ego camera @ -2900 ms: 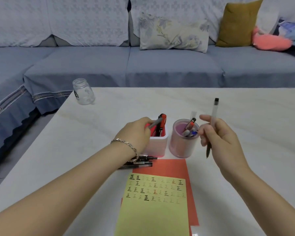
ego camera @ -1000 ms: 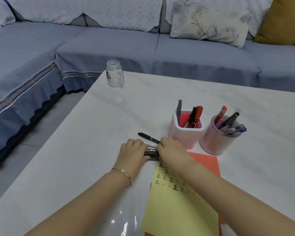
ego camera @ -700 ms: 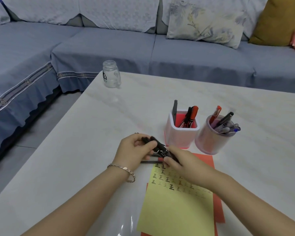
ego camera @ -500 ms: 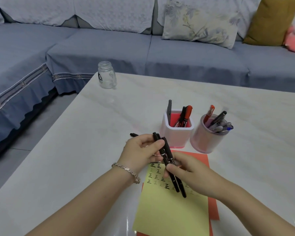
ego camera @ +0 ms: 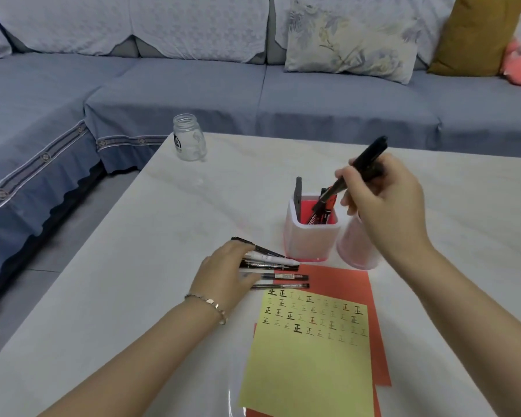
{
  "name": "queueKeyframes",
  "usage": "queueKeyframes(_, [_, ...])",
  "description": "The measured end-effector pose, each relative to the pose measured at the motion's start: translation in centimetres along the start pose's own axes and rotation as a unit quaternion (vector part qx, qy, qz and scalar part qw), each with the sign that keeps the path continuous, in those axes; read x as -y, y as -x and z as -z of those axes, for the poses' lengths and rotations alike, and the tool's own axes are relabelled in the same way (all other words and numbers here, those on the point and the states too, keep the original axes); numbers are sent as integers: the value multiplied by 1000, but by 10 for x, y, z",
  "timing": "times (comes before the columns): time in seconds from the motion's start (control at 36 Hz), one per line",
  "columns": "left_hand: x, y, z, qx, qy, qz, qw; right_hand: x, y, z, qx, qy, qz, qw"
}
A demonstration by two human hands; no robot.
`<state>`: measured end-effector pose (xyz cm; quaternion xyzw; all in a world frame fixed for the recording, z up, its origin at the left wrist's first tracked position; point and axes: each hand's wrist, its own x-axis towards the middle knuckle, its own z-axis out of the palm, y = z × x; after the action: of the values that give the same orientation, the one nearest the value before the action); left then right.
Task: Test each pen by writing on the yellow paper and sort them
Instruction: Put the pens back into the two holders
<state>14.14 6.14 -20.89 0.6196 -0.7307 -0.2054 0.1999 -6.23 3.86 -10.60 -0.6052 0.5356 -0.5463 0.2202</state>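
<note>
The yellow paper (ego camera: 310, 365) with rows of written marks lies on a red sheet (ego camera: 340, 278) near the table's front. My right hand (ego camera: 382, 200) holds black pens (ego camera: 364, 164) tilted above the square pink-and-white holder (ego camera: 309, 242), their lower ends at its opening. The holder has a few pens inside, one of them red. My left hand (ego camera: 226, 272) rests flat on a row of several loose pens (ego camera: 277, 267) lying left of the holder. A round pink cup (ego camera: 355, 251) stands right of the holder, mostly hidden by my right hand.
A clear glass jar (ego camera: 188, 138) stands at the table's far left corner. A blue-grey sofa (ego camera: 193, 91) with cushions runs behind and to the left of the white marble table (ego camera: 151, 260). A clear plastic sheet lies under the papers at the front edge.
My right hand has lifted the black pens from above the yellow paper up to the square holder. My left hand has let go of them and dropped onto the loose pens on the table.
</note>
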Motion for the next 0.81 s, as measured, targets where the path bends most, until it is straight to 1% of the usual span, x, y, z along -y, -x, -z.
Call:
queueKeyframes(0.06, [15, 1, -8, 53, -105, -5, 993, -10, -6, -11, -3, 50, -13, 999])
queueKeyframes(0.11, [24, 1, -15, 79, -154, -10, 985, -23, -8, -23, 19, 134, -29, 990])
queueKeyframes(0.19, [28, -4, -18, 75, -158, -14, 984, -43, -4, -34, 90, 200, -66, 973])
queueKeyframes(0.25, [28, -8, -17, 62, -165, -28, 984, -51, -1, -38, 138, 251, -90, 954])
queueKeyframes(0.31, [28, -11, -16, 58, -184, -43, 980, -51, 0, -38, 140, 279, -92, 946])
queueKeyframes(0.39, [29, -15, -16, 78, -208, -51, 974, -40, 10, -33, 89, 287, -52, 952])
queueKeyframes(0.44, [30, -18, -16, 101, -227, -54, 967, -33, 22, -27, 60, 280, 9, 958])
queueKeyframes(0.47, [29, -20, -16, 114, -238, -54, 963, -32, 29, -25, 64, 272, 35, 960])
queueKeyframes(0.56, [25, -27, -16, 147, -290, -57, 944, -36, 52, -25, 125, 265, 57, 954])
queueKeyframes(0.67, [15, -29, -17, 178, -335, -50, 924, -48, 76, -32, 212, 304, 39, 928])
queueKeyframes(0.72, [13, -27, -17, 185, -358, -62, 913, -55, 85, -37, 227, 308, 38, 923])
queueKeyframes(0.81, [8, -23, -15, 185, -361, -83, 910, -66, 93, -43, 225, 301, 106, 921])
